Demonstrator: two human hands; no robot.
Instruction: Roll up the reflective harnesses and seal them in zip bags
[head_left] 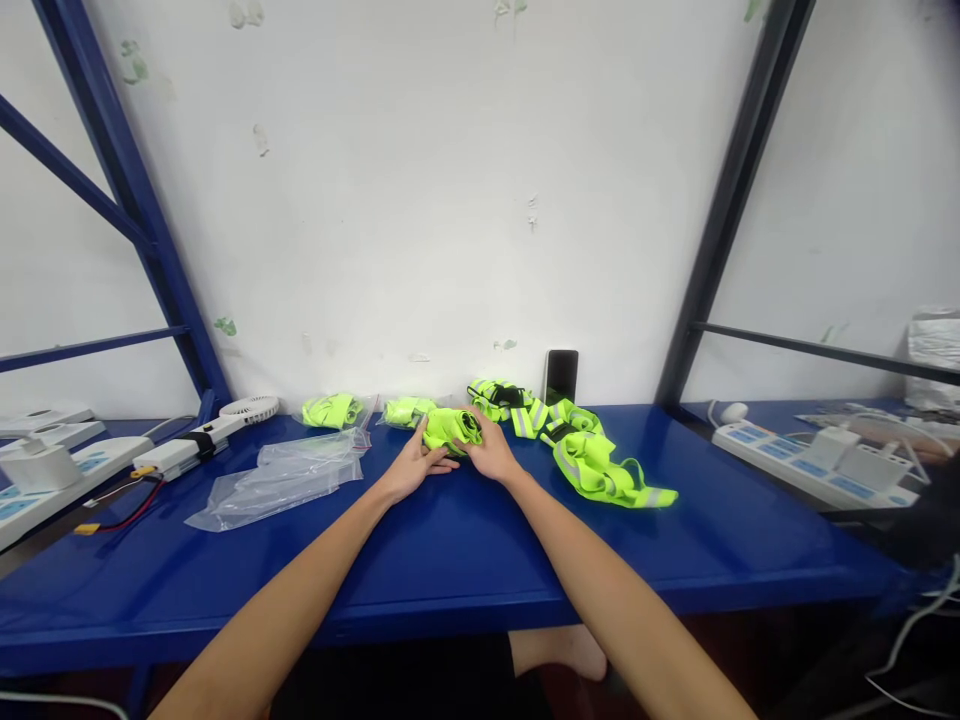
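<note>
Between my two hands is a rolled-up neon yellow reflective strap bundle point(452, 428), just above the blue table. My left hand point(412, 465) grips its left side and underside, fingers closed round it. From the right, my right hand point(491, 447) wraps the other end of the roll. Loose neon straps with grey reflective bands point(592, 465) lie in a tangle right of my hands, and another neon heap with black parts point(506, 395) sits behind them. Two folded neon bundles in clear bags, one at far left point(330, 410) and one nearer point(407, 411), rest by the wall.
Clear plastic bags point(281, 480) lie flat on the blue table point(465, 560) at left. A black-screened phone point(561, 376) leans on the wall. A small white fan point(250, 408), a white battery pack point(187, 447) and power strips point(810, 465) stand toward the sides, near the metal frame posts.
</note>
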